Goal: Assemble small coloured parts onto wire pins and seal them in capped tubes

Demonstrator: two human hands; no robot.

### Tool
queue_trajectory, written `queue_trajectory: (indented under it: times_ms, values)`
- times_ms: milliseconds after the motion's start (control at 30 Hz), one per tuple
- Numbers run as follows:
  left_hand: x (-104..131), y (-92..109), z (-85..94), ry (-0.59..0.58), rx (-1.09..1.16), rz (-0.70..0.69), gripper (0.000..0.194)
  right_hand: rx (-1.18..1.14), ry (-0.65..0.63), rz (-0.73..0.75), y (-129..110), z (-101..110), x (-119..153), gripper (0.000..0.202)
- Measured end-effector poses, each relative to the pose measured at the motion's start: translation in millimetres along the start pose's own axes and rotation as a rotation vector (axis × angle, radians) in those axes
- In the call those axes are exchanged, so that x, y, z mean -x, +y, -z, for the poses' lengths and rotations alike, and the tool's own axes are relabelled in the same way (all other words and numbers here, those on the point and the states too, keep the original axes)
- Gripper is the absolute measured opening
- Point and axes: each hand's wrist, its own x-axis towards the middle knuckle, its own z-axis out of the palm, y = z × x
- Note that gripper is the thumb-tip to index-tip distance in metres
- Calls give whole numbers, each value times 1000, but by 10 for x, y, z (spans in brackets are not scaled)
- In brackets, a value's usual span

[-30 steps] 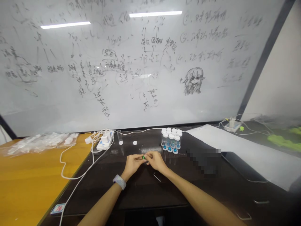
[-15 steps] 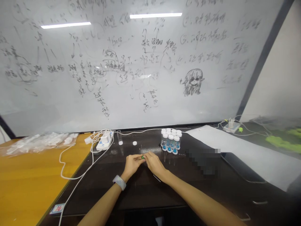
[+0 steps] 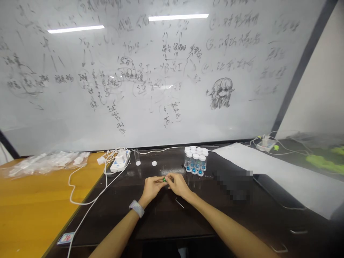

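Observation:
My left hand (image 3: 152, 188) pinches a small green piece (image 3: 164, 179) with a thin dark pin standing up from it. My right hand (image 3: 177, 184) closes its fingers on the same piece from the other side. The fingers cover most of it, so its exact kind is unclear. A bent metal rod like a hex key (image 3: 179, 202) lies on the dark tabletop (image 3: 161, 222) below my right hand. Beyond the hands sits a loose white cap (image 3: 154, 163). Left of that cap, a clear tube (image 3: 137, 157) stands on a white base.
Several white-capped clear tubes (image 3: 196, 161) with blue pieces inside stand at the back right. A power strip (image 3: 120, 161) with tangled white cables lies at the back left. On the right are a phone (image 3: 278, 191) and white paper (image 3: 268, 173). A whiteboard (image 3: 172, 132) rises behind.
My right hand has shifted slightly and its fingers have turned around the green piece. More of the bent metal rod is visible now. My left hand stays nearly still.

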Motion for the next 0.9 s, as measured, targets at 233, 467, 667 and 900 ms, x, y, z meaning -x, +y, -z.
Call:
queue_trajectory:
  times_ms: [233, 467, 667, 900]
  values:
    - [8, 27, -12, -1, 10, 9, 33, 513, 21, 250, -3, 0, 12, 24]
    - [-11, 21, -9, 22, 65, 50, 35, 302, 20, 189, -20, -6, 12, 23]
    - [-4, 22, -15, 16, 64, 69, 34, 90, 28, 48, -2, -6, -2, 20]
    - [-17, 19, -14, 21, 81, 88, 36, 527, 17, 301, -24, 4, 2, 24]
